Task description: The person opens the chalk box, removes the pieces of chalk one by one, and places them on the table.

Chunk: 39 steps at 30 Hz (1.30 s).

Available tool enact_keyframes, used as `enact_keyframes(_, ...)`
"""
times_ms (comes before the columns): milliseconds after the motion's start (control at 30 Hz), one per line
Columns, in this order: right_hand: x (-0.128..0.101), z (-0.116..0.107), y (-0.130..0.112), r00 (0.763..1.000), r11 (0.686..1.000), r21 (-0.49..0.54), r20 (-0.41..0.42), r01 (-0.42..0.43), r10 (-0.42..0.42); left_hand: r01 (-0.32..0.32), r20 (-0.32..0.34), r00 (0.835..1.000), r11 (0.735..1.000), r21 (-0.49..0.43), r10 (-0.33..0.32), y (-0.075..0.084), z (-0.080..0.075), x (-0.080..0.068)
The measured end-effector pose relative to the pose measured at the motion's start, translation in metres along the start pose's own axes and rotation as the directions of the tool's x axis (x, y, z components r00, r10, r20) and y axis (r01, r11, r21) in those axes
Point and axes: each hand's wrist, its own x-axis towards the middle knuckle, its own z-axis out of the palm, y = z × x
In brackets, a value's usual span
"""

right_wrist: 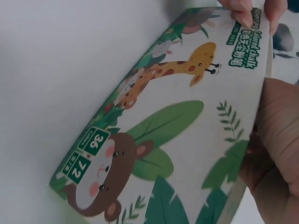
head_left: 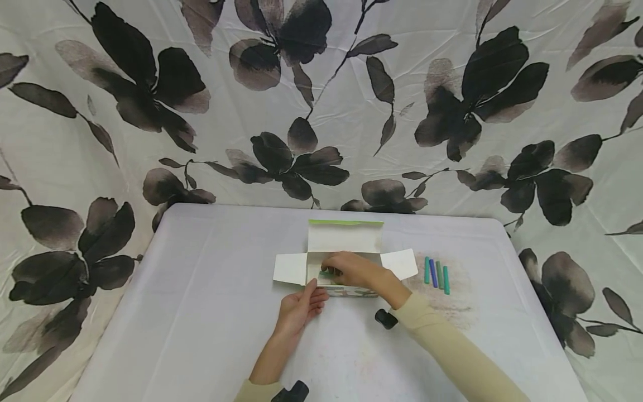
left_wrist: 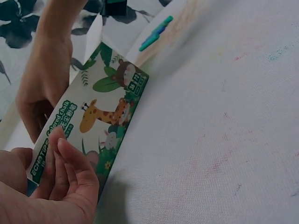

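Inspecting chalk box point(right_wrist: 196, 130), lid up, standing on bench point(head_left: 201, 301). R hand point(head_left: 354, 269) is down inside box, fingers curled, gripping what looks like a green stick point(head_left: 326, 274); firmness of grip cannot be told. L hand point(head_left: 296, 310) at box's near left corner: thumb over rim, fingers against outer face, apparently pinching the front wall.

Step in hand (judged): moving one chalk at the box; going in or coming out, can't tell. Next move calls for a light pinch, as chalk may snap, w/ L hand steadying the wall and R hand kept clear of the rim.

Count: box, 1; lid flap point(head_left: 345, 237), 1, at box's far side; side flaps, 2, left flap point(head_left: 289, 268) and right flap point(head_left: 400, 263), both spread. Loose sticks, 4, in a row just R of box: teal stick point(head_left: 427, 270), blue stick point(head_left: 433, 273), dull green stick point(head_left: 439, 274), outer teal stick point(head_left: 446, 280). Qty inside box: hidden, n/a
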Motion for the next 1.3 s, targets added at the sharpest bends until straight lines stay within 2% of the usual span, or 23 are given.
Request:
enact_keyframes(167,-0.01,-0.006,0.002,0.998,0.998,0.051,-0.052,0.042,-0.039,-0.001,0.006,1.0,1.0,-0.003,0.001,0.0,-0.001,0.0)
enact_keyframes(333,-0.021,-0.015,0.0,0.996,0.994,0.108,-0.092,0.009,0.001,-0.003,0.01,1.0,1.0,0.003,0.003,-0.001,-0.001,0.001)
enact_keyframes(567,-0.036,-0.025,0.01,0.987,0.976,0.218,-0.161,0.007,0.029,-0.005,0.014,1.0,1.0,0.003,0.005,-0.001,-0.002,0.0)
enact_keyframes(833,-0.058,-0.037,0.022,0.969,0.934,0.356,-0.226,-0.016,0.102,0.006,-0.002,1.0,1.0,-0.005,-0.006,-0.002,-0.001,0.002)
enact_keyframes(967,-0.069,-0.04,0.026,0.952,0.918,0.396,-0.275,-0.018,0.137,0.015,-0.011,1.0,1.0,-0.008,-0.015,-0.003,-0.001,0.004)
enact_keyframes(1200,-0.088,-0.048,0.032,0.918,0.859,0.509,-0.315,-0.05,0.239,0.011,-0.008,1.0,1.0,-0.008,-0.011,-0.004,-0.002,0.005)
enact_keyframes(1300,-0.096,-0.054,0.034,0.906,0.848,0.529,-0.335,-0.047,0.259,0.005,-0.001,1.0,1.0,0.001,-0.005,-0.003,-0.002,0.004)
